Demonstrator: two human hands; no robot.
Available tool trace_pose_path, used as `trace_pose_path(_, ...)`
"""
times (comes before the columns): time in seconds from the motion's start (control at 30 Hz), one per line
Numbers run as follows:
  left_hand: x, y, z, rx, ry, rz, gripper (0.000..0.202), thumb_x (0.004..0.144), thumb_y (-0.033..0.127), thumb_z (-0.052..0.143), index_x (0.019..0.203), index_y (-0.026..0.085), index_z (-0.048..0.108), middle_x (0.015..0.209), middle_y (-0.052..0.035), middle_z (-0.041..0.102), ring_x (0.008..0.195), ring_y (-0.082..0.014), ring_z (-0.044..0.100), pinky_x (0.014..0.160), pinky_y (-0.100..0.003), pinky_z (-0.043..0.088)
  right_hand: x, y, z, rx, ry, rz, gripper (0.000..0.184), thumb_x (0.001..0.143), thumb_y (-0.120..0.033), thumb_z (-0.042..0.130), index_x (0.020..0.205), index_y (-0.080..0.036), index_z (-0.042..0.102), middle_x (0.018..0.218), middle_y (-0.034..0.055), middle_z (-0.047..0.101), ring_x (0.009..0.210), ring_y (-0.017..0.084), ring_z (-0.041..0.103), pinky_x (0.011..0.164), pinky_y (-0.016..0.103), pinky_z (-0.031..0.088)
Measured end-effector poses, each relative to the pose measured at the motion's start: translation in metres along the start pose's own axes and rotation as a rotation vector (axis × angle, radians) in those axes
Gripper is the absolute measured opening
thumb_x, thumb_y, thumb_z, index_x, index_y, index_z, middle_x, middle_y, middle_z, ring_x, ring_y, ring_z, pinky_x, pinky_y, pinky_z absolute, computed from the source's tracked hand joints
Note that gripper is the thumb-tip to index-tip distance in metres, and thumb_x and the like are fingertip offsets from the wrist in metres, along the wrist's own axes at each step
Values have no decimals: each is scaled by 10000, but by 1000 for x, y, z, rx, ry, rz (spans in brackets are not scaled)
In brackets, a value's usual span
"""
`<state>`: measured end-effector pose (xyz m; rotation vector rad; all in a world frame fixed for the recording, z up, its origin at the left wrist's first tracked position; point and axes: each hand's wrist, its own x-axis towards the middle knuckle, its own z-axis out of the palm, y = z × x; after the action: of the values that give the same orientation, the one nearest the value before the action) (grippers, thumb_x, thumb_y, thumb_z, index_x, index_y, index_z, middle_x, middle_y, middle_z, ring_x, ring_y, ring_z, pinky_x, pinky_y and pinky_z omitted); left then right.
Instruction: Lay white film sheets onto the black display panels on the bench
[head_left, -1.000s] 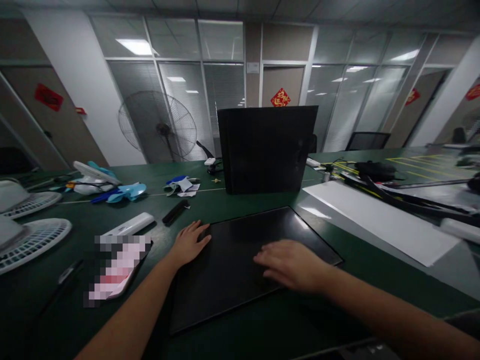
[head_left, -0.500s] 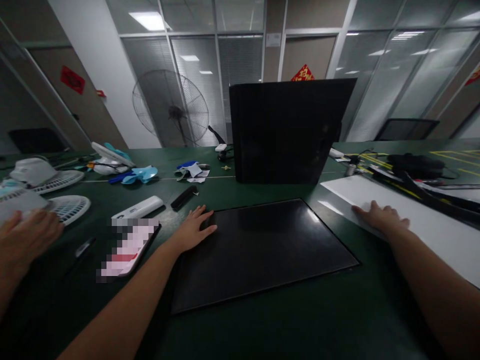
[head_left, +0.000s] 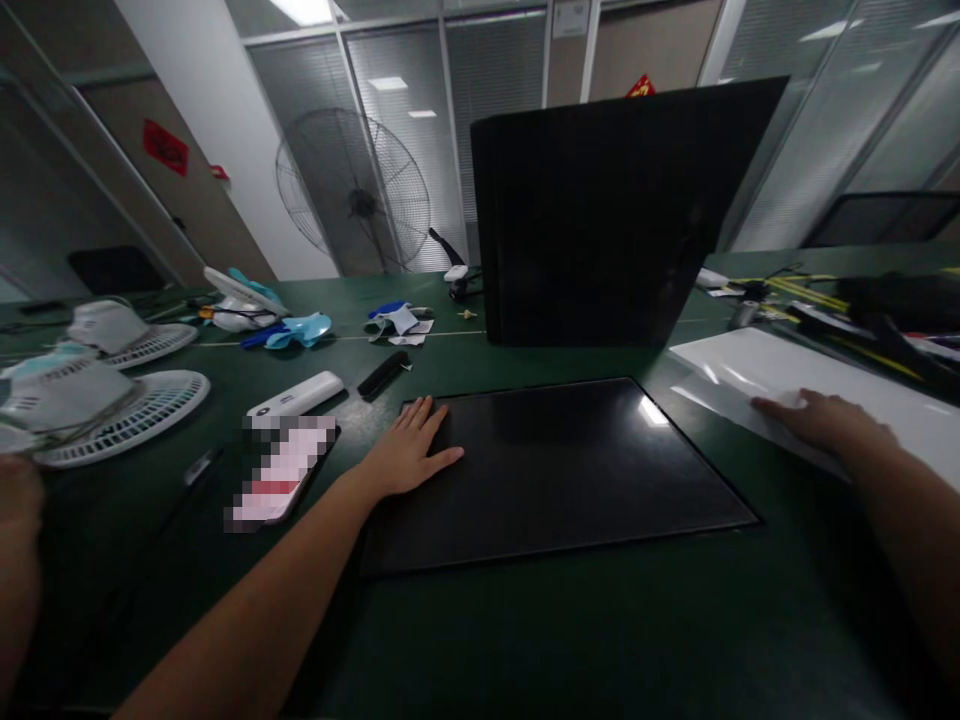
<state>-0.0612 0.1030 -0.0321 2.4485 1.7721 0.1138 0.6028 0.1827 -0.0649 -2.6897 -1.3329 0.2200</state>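
A flat black panel [head_left: 570, 460] lies on the green table [head_left: 525, 640] in front of me. My left hand [head_left: 412, 452] rests open on the panel's near left corner, fingers flat. My right hand [head_left: 825, 420] lies with its fingers stretched out flat on a white sheet [head_left: 750, 365] to the right of the panel. A tall black box [head_left: 600, 220] stands upright just behind the panel.
Left of my hand lie a blurred phone [head_left: 281, 470], a white remote-like bar [head_left: 296, 393] and a black bar [head_left: 382, 373]. White fan grilles [head_left: 120, 410] and blue fan parts [head_left: 289, 330] sit far left. Another person's arm [head_left: 19, 560] shows at the left edge. Cables and tools [head_left: 885, 305] crowd the right.
My right hand left the black panel and moved right onto the white sheet. My left hand stayed on the panel's corner. The view moved closer to the table.
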Motion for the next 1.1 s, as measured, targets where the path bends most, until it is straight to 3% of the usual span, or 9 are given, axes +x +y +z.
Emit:
trace_pose_path(0.13,9,-12,-2,4,32,-7,960,899,817,435,1596,157,432,1726,-180,257,1596,-382,216,1284,-525,208,-26,-16,-17,-49,12,12,909,903,-772,360,1542,-136,480,1460,295,546,1304,476,546,966,599,486)
trace_pose_path(0.27,11,-16,-1,57,218,-147,944,837,863,484,1484,181,576,1697,-170,339,1581,-423,235,1266,-574,223,-60,-35,-49,-193,92,-45,712,937,-669,405,1376,-152,622,1342,267,634,1186,446,629,865,545,541)
trace_pose_path(0.33,11,-16,0,42,282,-279,987,794,894,504,1454,166,596,1654,-200,402,1535,-463,316,1223,-600,299,-76,-46,-63,-247,56,-149,678,926,-669,444,1306,-152,662,1322,246,654,1149,431,649,864,530,544)
trace_pose_path(0.43,12,-15,2,-66,241,-352,973,792,885,514,1449,171,594,1579,-223,494,1421,-465,480,1139,-595,415,-109,-73,-71,-274,-21,-398,676,931,-672,457,1260,-133,698,1197,223,714,1060,396,688,882,495,539)
trace_pose_path(0.6,15,-17,5,-138,219,-332,927,832,823,520,1464,147,565,1599,-244,458,1425,-440,491,1138,-567,426,-192,-127,-53,-228,-17,-855,583,952,-597,431,1263,-211,738,1114,149,759,978,363,717,881,528,554)
trace_pose_path(0.7,17,-19,6,-127,222,-326,862,857,765,531,1451,141,570,1595,-233,471,1444,-409,479,1177,-539,390,-241,-148,-46,-187,-36,-973,602,945,-630,421,1277,-242,740,1095,152,760,955,388,721,842,610,559)
trace_pose_path(0.8,17,-19,5,-157,247,-336,749,925,684,463,1406,129,609,1580,-207,502,1440,-372,494,1200,-495,373,-279,-156,-44,-95,-87,-1079,684,940,-703,420,1388,-258,681,1233,150,734,1033,403,710,912,653,539)
trace_pose_path(0.97,15,-17,-2,-417,364,-353,741,1030,598,161,1267,147,699,1372,-129,697,1332,-304,598,1158,-422,432,-316,-163,-23,-45,-233,-1289,854,914,-822,413,1479,-213,611,1535,148,547,1369,400,545,1130,613,448)
trace_pose_path(1.1,14,-21,-4,-477,350,-351,641,1003,607,302,1281,171,682,1368,-101,707,1322,-315,605,1156,-447,438,-327,-167,-3,-20,-239,-1380,976,892,-872,400,1590,-192,471,1670,157,330,1535,402,315,1215,624,325)
